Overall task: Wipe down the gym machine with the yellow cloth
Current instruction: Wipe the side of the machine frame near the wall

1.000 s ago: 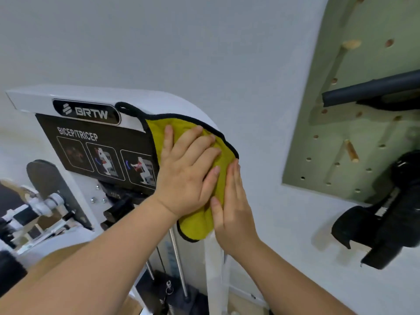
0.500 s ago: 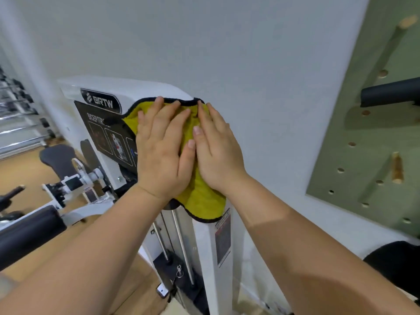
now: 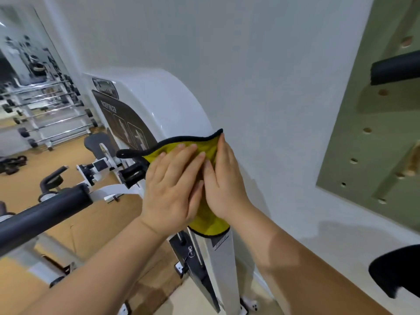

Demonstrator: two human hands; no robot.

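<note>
Head view. I am looking down along two bare forearms at the gym machine (image 3: 159, 105), whose white rounded shroud is standing close against the pale wall (image 3: 250, 64). The yellow cloth (image 3: 208, 223) is lying draped over the shroud's curved edge, just below the dark instruction placard (image 3: 122, 119). Its black-bound hem is arching above the fingertips, and its lower corner is hanging free beneath the palms. The left hand (image 3: 172, 189) is pressing flat on the cloth, fingers straight and close together. The right hand (image 3: 225, 185) is lying flat beside it, touching it, with its outer edge running along the side of the shroud nearest the wall. Neither hand is pinching any fabric.

I am judging the cloth to be light, soft and limp. It will be bunching and sliding on the glossy shroud unless broad palm pressure is pinning it, so the middle is the place to bear on. A black hanging loop (image 3: 123, 153) is trailing at the left corner, near a black knob, and may be catching there.

A padded bar (image 3: 45, 212) is crossing the lower left, a barbell rack (image 3: 45, 105) is standing beyond, and a green pegboard (image 3: 375, 144) is hanging at right.
</note>
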